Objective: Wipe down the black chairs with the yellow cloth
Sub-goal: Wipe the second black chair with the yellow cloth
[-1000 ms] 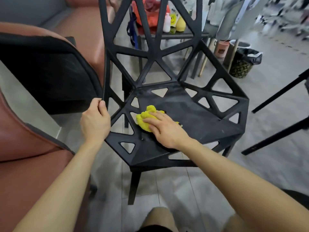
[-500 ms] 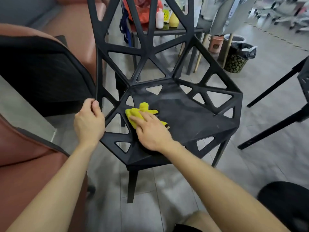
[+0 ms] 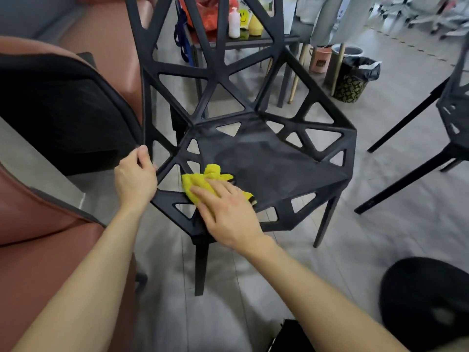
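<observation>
Head cam: your left hand (image 3: 135, 179) grips the black chair (image 3: 266, 158) frame so it won't slide, while your right hand (image 3: 225, 212) presses flat, fingers spread, on the yellow cloth (image 3: 200, 180) at the seat's front-left corner.

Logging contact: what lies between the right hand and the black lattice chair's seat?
Head view: a crumpled yellow cloth lies under the right hand, pressed by its straight fingers onto the black lattice plastic chair's seat.
</observation>
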Tool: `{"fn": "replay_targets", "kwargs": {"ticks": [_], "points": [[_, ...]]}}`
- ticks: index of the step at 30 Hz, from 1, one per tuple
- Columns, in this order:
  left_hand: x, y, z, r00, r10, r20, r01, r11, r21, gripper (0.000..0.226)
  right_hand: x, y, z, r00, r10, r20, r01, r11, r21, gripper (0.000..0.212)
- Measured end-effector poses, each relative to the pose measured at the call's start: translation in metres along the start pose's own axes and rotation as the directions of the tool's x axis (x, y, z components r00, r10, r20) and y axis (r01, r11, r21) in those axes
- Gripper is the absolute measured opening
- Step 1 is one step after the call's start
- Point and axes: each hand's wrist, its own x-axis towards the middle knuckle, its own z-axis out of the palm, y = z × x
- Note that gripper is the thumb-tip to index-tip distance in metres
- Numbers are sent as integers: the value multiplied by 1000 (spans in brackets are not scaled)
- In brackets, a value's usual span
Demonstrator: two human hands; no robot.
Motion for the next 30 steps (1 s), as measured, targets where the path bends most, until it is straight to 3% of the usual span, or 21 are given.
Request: {"fn": "replay_targets", "kwargs": {"ticks": [2, 4, 5, 7, 8, 10, 13, 16, 19, 21, 24, 26, 27, 30], "points": [[1, -1, 0, 1000, -14, 24, 14, 1000, -19, 57, -17, 37, -21, 1000, -13, -21, 12, 998, -64, 34], [2, 1, 0, 998, -23, 60, 26, 998, -54, 59, -28, 93, -50, 986, 125, -108, -142, 975, -169, 31], [3, 1, 0, 997, -32, 75, 37, 997, -74, 59, -32, 121, -67, 954, 237, -183, -270, 946, -179, 30], [3, 2, 2, 995, -44, 93, 53, 993, -101, 59, -35, 149, -84, 816, 467, -340, -528, 842, -110, 29], [4, 2, 2, 994, -47, 97, 58, 992, -111, 59, -35, 145, -79, 763, 524, -379, -593, 801, -86, 29], [4, 4, 2, 993, -55, 108, 69, 990, -125, 58, -32, 100, -51, 794, 454, -406, -530, 842, -96, 27], [5, 4, 2, 990, -62, 128, 78, 989, -123, 59, -42, 7, 8, 958, 62, -282, -85, 994, -70, 27], [1, 5, 1, 989, -64, 135, 85, 984, -154, 60, -60, -8, 27, 963, -141, -228, 146, 989, 4, 34], [-1, 1, 2, 985, -95, 147, 119, 980, -161, 61, -78, 54, 2, 945, -111, -306, 100, 994, -52, 37], [-4, 3, 2, 983, -116, 145, 141, 975, -170, 63, -96, 99, -27, 904, 107, -415, -116, 993, 2, 37], [-8, 8, 7, 988, -102, 115, 121, 978, -169, 63, -100, 120, -44, 699, 459, -549, -426, 883, 196, 35], [-12, 8, 10, 991, -96, 96, 113, 975, -190, 61, -93, 94, -27, 633, 498, -592, -478, 854, 207, 35], [-14, 8, 10, 992, -97, 86, 112, 975, -194, 60, -91, 76, -15, 665, 446, -599, -440, 882, 167, 36], [-15, 7, 10, 993, -90, 76, 101, 981, -166, 61, -103, 36, 21, 884, 105, -455, -111, 994, 13, 45]]}}
